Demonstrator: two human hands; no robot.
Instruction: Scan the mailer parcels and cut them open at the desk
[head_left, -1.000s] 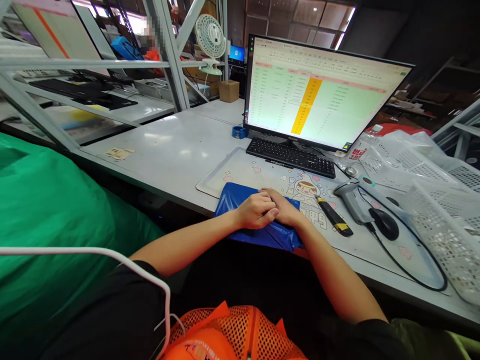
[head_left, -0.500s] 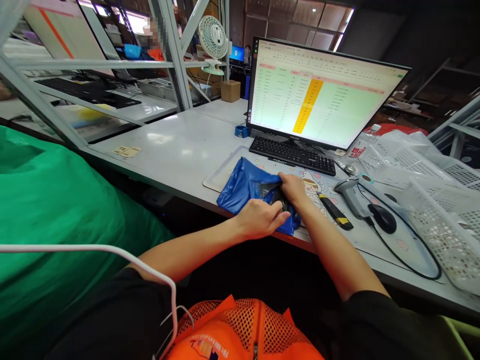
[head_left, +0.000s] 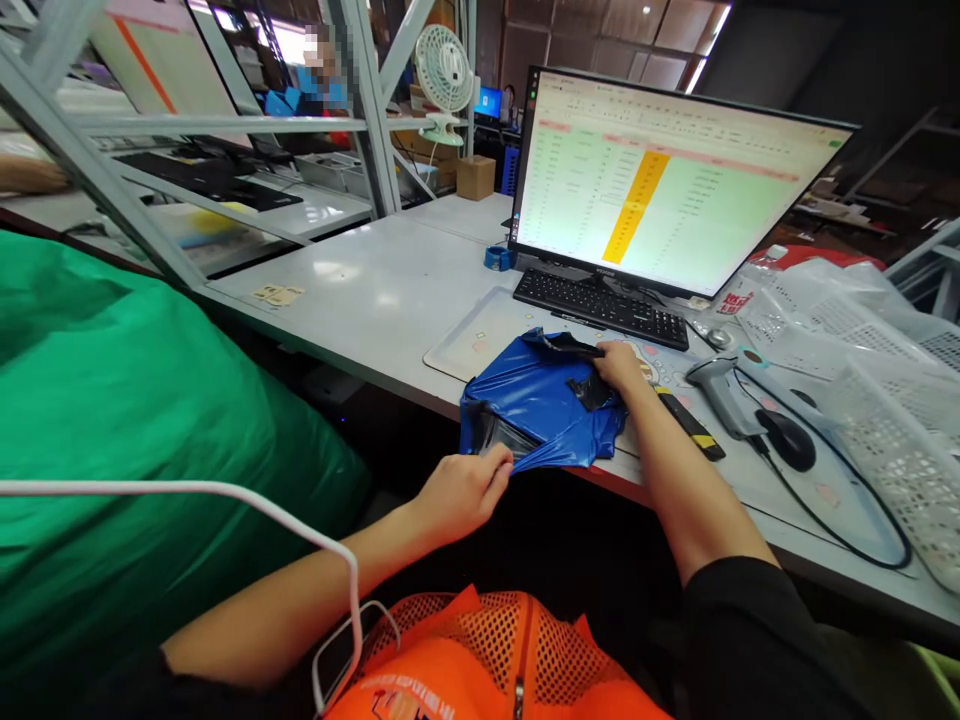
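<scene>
We record a pale workbench (head_left: pixel 375 290) across the view, a large green sack (head_left: pixel 150 420) bulging at its left. On the bench we have a lit monitor (head_left: pixel 690 190) showing a spreadsheet with one orange column. In front of it lies a printed desk mat (head_left: pixel 480 335); to the right, white perforated baskets (head_left: pixel 885 450) with clear plastic about them.

A black keyboard (head_left: pixel 600 305) sits just below the monitor. Nearer us, a crumpled blue plastic mailer (head_left: pixel 532 390) rests on the mat's near side, at the bench edge — dark lining shows where it gapes, and a black patch marks its face.

Left hand (head_left: pixel 466 490): fingers pinching the mailer's near left edge, plastic drawn taut in front of the bench. Right hand (head_left: pixel 621 365): fingers curled on its far right edge, grasping.

Right of that forearm we note a grey barcode scanner (head_left: pixel 724 395), a black-and-yellow utility knife (head_left: pixel 691 425) and — beside the scanner — a black mouse (head_left: pixel 786 438).
</scene>
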